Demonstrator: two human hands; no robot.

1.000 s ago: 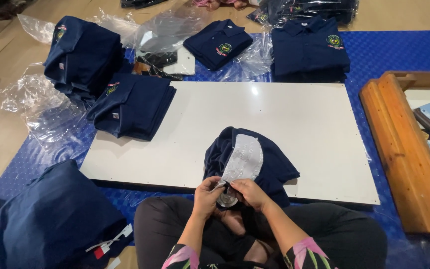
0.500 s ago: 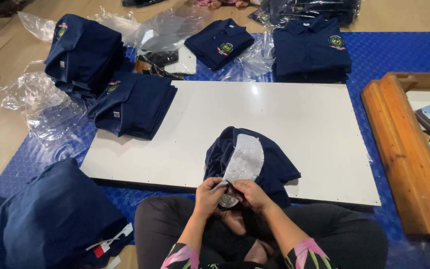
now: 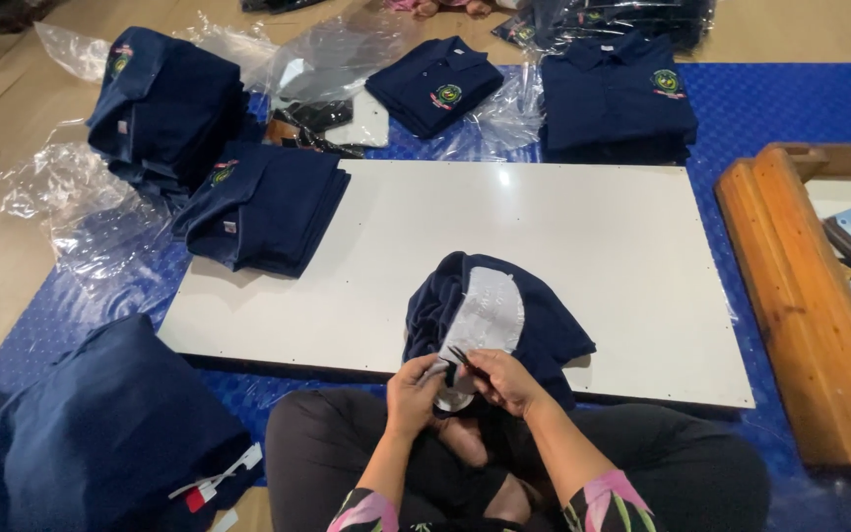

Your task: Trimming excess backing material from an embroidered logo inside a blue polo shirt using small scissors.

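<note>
A navy shirt [image 3: 534, 315] lies bunched at the near edge of a white board [image 3: 583, 246], turned inside out so a grey-white backing patch [image 3: 485, 315] shows. My left hand [image 3: 414, 394] pinches the lower edge of that patch. My right hand [image 3: 506, 379] holds small dark scissors [image 3: 462, 359] with the tips against the patch, just above my left fingers. Both hands sit over my crossed legs in dark trousers.
Folded navy shirts are stacked at the board's left [image 3: 268, 202], far left [image 3: 164, 103] and back [image 3: 618, 99], with one [image 3: 435, 84] on clear plastic bags. A navy heap [image 3: 91, 433] lies at my left. A wooden frame [image 3: 800, 296] stands on the right, on blue matting.
My hands shifted slightly on the patch, and the scissors now show more plainly between them. Shirt and piles stayed where they were.
</note>
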